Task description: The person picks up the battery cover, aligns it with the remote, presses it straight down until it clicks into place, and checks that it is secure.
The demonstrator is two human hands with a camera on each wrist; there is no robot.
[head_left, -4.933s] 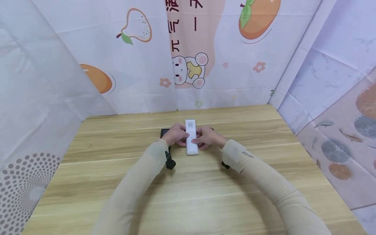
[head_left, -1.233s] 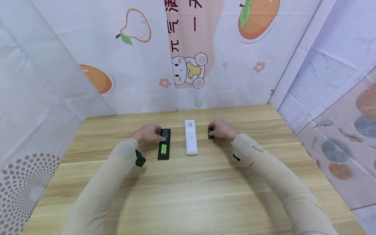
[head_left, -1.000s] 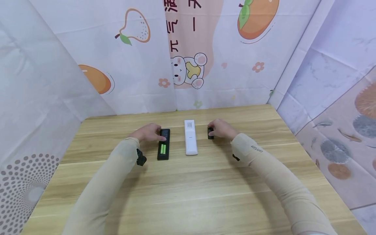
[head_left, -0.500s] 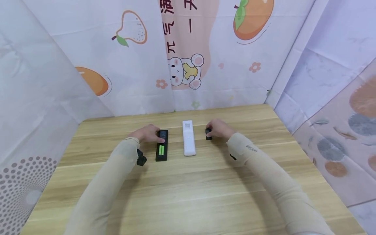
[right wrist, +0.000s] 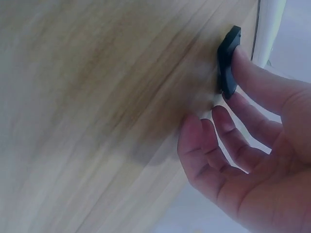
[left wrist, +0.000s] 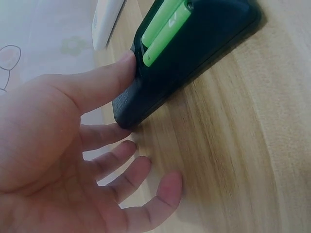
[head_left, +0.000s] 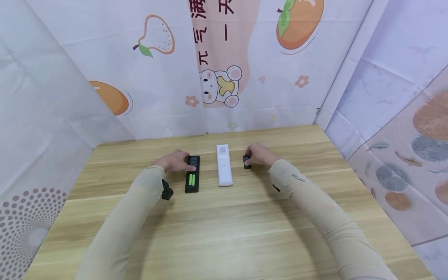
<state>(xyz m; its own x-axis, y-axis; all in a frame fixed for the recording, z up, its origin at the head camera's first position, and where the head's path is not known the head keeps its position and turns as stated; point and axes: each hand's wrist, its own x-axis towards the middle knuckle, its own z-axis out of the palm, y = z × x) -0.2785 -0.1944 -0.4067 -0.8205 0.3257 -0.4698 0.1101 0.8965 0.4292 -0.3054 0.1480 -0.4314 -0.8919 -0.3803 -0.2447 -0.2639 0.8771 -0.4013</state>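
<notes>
On the left of the table lies a black remote control (head_left: 192,189), its open battery compartment holding two green batteries (head_left: 191,179). My left hand (head_left: 174,161) holds its upper end: in the left wrist view the thumb (left wrist: 109,80) presses the face beside the compartment and the index finger touches the end edge. The other fingers are spread loosely above the wood. To the right, my right hand (head_left: 259,154) pinches a small black battery cover (right wrist: 227,65) between thumb and index finger. Between the hands a white remote control (head_left: 224,169) lies, with nothing touching it.
The wooden table (head_left: 224,233) ends at a printed curtain (head_left: 157,77) along the back. More printed sheets hang on the left and the right (head_left: 395,155). A black wrist camera (head_left: 167,190) sits under the left wrist.
Both hands were at the white remote control at first; they have parted to the black remote control and the battery cover. In the last second they hold nearly still; the head view shifts slightly.
</notes>
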